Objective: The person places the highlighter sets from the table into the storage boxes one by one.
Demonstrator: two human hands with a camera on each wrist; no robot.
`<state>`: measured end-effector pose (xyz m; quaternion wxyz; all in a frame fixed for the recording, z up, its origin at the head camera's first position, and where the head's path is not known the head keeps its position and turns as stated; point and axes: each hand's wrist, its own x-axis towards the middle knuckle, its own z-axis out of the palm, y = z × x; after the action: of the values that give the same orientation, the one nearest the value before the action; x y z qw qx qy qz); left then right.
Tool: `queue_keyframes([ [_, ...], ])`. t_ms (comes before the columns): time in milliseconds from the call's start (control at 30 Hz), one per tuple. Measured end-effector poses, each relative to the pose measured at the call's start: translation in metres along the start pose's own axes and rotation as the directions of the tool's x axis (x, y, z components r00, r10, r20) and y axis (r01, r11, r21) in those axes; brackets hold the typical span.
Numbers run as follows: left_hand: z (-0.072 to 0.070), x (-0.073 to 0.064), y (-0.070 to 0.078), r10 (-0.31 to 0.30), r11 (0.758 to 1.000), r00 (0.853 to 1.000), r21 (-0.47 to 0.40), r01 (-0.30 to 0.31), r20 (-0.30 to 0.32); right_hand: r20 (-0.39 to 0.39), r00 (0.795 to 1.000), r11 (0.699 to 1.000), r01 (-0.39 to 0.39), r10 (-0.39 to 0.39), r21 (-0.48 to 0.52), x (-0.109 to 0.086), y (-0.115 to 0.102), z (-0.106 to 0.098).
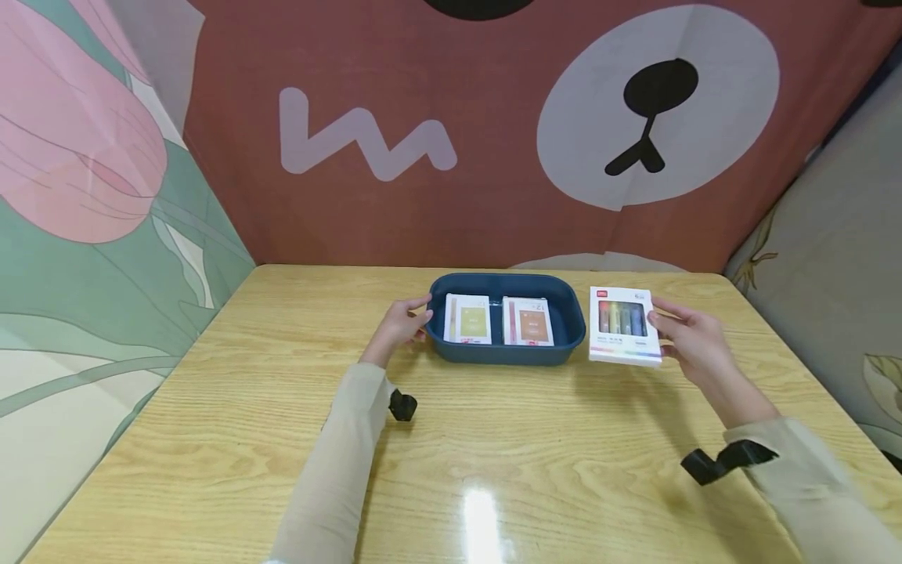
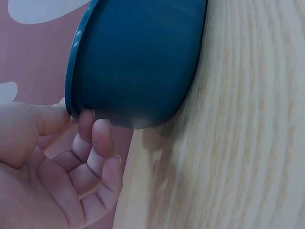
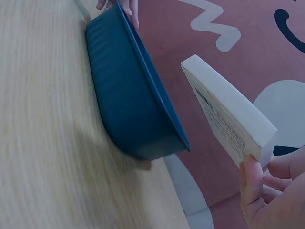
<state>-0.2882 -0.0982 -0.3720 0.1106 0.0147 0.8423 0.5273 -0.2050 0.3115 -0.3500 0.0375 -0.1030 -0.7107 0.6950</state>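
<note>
A dark blue plastic basket [image 1: 503,354] with two compartments stands near the table's far edge. A white box with a yellow-green panel [image 1: 468,319] lies in its left compartment, and one with an orange-brown panel [image 1: 528,322] in its right. My left hand [image 2: 62,162] pinches the basket's left rim between thumb and fingers. To the basket's right, my right hand [image 1: 694,341] grips a white box of crayons [image 1: 624,348] by its right edge. Colored sticks show through the box's window. In the right wrist view the crayon box [image 3: 228,109] is held above the table, apart from the basket.
The wooden table [image 1: 437,446] reaches back to a reddish-brown cloth [image 1: 395,219] with a cartoon print. Patterned cloth also hangs at the left and right sides. A black strap [image 1: 729,460] sits on the right sleeve, and a black piece [image 1: 403,406] on the left.
</note>
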Motion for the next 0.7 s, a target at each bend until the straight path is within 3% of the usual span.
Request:
queue_keyframes([
  [133,0.000,0.001,-0.001,0.000,1.000,1.000,-0.015,0.000,-0.004,0.012,1.000,0.997,0.013,-0.014,0.071,-0.012,-0.022,0.023],
  [333,0.001,-0.003,0.003,-0.023,1.000,1.000,-0.021,0.023,0.000,-0.016,1.000,0.988,0.008,-0.005,0.151,-0.009,-0.032,0.045],
  [533,0.000,-0.004,0.002,-0.022,1.000,1.000,-0.014,0.022,0.000,-0.031,0.999,0.992,0.035,-0.031,0.123,0.000,-0.035,0.066],
  [700,0.000,-0.003,0.001,-0.015,1.000,1.000,-0.012,0.015,-0.008,-0.045,0.997,0.998,0.057,-0.056,0.010,0.008,-0.035,0.081],
])
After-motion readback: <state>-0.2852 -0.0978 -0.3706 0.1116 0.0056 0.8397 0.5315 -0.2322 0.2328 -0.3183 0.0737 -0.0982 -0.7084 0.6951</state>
